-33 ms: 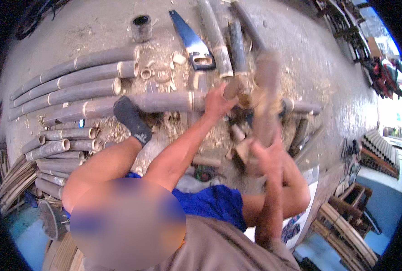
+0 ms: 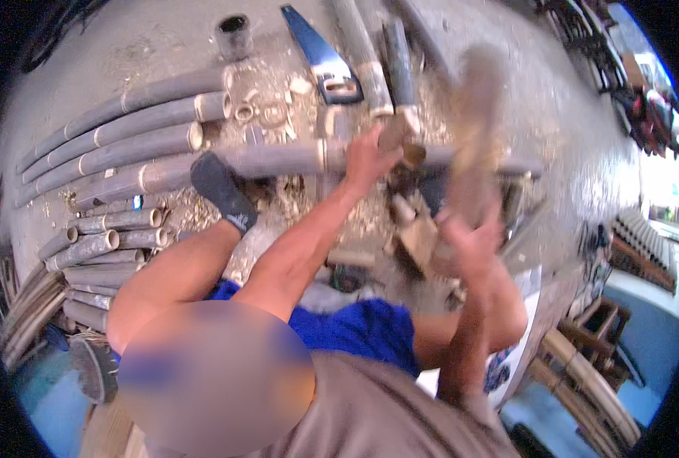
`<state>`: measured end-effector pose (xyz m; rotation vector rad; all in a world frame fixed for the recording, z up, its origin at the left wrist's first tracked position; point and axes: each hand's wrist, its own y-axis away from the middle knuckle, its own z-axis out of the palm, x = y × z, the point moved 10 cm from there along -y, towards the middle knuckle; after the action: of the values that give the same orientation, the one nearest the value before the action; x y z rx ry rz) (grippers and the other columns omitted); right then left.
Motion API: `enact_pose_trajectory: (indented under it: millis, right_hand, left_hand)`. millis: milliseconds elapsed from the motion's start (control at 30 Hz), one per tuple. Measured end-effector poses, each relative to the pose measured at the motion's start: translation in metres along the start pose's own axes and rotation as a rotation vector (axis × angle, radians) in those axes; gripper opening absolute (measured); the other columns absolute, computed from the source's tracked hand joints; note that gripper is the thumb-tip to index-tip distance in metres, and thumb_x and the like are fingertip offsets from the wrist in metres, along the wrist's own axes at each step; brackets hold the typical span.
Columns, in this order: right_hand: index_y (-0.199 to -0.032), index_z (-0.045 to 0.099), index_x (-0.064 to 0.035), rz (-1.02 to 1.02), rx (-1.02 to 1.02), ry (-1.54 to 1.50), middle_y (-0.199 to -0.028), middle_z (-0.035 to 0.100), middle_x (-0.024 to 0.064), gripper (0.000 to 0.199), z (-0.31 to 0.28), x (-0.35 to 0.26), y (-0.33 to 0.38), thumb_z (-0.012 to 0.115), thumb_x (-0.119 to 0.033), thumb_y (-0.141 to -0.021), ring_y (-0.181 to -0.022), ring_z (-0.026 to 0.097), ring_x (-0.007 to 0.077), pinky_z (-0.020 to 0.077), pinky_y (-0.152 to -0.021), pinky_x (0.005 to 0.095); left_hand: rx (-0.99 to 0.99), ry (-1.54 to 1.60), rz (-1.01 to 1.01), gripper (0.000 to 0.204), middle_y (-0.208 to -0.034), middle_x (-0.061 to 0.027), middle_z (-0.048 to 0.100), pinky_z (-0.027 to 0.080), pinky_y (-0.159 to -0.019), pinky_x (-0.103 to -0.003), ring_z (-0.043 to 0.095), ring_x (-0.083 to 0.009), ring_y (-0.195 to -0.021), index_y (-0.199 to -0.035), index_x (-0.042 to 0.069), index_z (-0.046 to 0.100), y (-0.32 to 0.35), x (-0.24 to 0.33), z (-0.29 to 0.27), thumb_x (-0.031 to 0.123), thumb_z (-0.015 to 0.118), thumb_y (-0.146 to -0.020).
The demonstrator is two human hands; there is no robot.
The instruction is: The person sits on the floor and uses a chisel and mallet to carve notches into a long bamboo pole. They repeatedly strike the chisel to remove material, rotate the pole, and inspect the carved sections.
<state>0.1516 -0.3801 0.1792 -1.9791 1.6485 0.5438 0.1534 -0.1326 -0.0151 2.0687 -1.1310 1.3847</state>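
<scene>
A long bamboo pole (image 2: 278,159) lies crosswise in front of me, with my dark-socked left foot (image 2: 221,187) resting on it. My left hand (image 2: 370,158) is closed round a short brown wooden piece (image 2: 394,133) at the pole's right-hand part, beside a round cut bamboo end (image 2: 413,156). What the lower end of that piece touches is hidden. Right of it, my right hand (image 2: 473,240) grips the near end of a thick wooden club (image 2: 478,114), tilted away from me and smeared by motion.
A handsaw (image 2: 326,65) lies beyond the pole, near an open can (image 2: 234,37) and more bamboo poles (image 2: 366,65). Long poles (image 2: 126,137) lie at the left, above stacked short bamboo pieces (image 2: 99,244). Wood chips (image 2: 297,191) litter the floor. A wooden block (image 2: 417,240) stands near my right hand.
The wooden club has swung a little to the right and farther out, with my right hand moving right. My left hand keeps its hold on the short wooden piece.
</scene>
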Motion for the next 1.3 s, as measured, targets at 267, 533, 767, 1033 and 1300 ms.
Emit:
enact_pose_trajectory:
  millis: [267,533,767,1033,1300]
  right_hand:
    - [-0.123,0.061,-0.0004,-0.077,0.461,-0.531,-0.11,0.069,0.0176,0.046,-0.12,-0.02,-0.037,0.066,-0.031,-0.089,-0.098,0.069,0.0288,0.0572,-0.083,0.0403]
    - [-0.133,0.052,0.0007,0.002,0.436,-0.349,-0.118,0.066,0.0177,0.062,-0.129,0.02,-0.06,0.071,-0.032,-0.084,-0.106,0.065,0.029,0.0526,-0.091,0.0406]
    - [-0.141,0.044,0.0017,0.032,-0.138,0.043,-0.125,0.063,0.0177,0.078,0.031,-0.005,0.015,0.074,-0.033,-0.079,-0.113,0.062,0.0291,0.0486,-0.098,0.0409]
    - [-0.146,0.039,0.0035,0.212,-0.247,-0.436,-0.126,0.061,0.0161,0.09,0.024,-0.027,0.038,0.078,-0.035,-0.075,-0.117,0.059,0.0276,0.0454,-0.103,0.0395]
    - [-0.135,0.05,0.0024,0.194,-0.168,-0.445,-0.117,0.065,0.0126,0.074,0.015,0.002,0.077,0.079,-0.03,-0.075,-0.107,0.064,0.0283,0.0489,-0.098,0.041]
  left_hand:
    - [-0.052,0.042,0.011,0.052,-0.093,-0.0193,0.072,0.056,-0.077,-0.047,0.071,-0.0386,-0.088,-0.111,0.008,0.066,-0.008,0.012,0.005,0.036,0.084,-0.071]
    - [0.05,0.038,0.072,0.041,-0.084,-0.0167,0.069,0.054,-0.069,-0.049,0.068,-0.0398,-0.08,-0.095,0.009,0.063,-0.009,0.007,-0.014,0.034,0.083,-0.07]
    - [-0.017,0.136,0.046,0.046,-0.085,-0.0177,0.07,0.054,-0.067,-0.048,0.07,-0.039,-0.079,-0.098,0.008,0.063,-0.006,0.001,0.003,0.041,0.083,-0.073]
    - [-0.171,-0.144,-0.15,0.05,-0.089,-0.0216,0.072,0.055,-0.074,-0.052,0.071,-0.0417,-0.086,-0.108,0.004,0.063,-0.039,-0.007,0.021,0.04,0.078,-0.076]
    - [-0.046,0.417,-0.012,0.039,-0.094,-0.0134,0.073,0.055,-0.077,-0.039,0.071,-0.0227,-0.087,-0.11,0.003,0.064,-0.004,0.006,-0.019,0.026,0.077,-0.081]
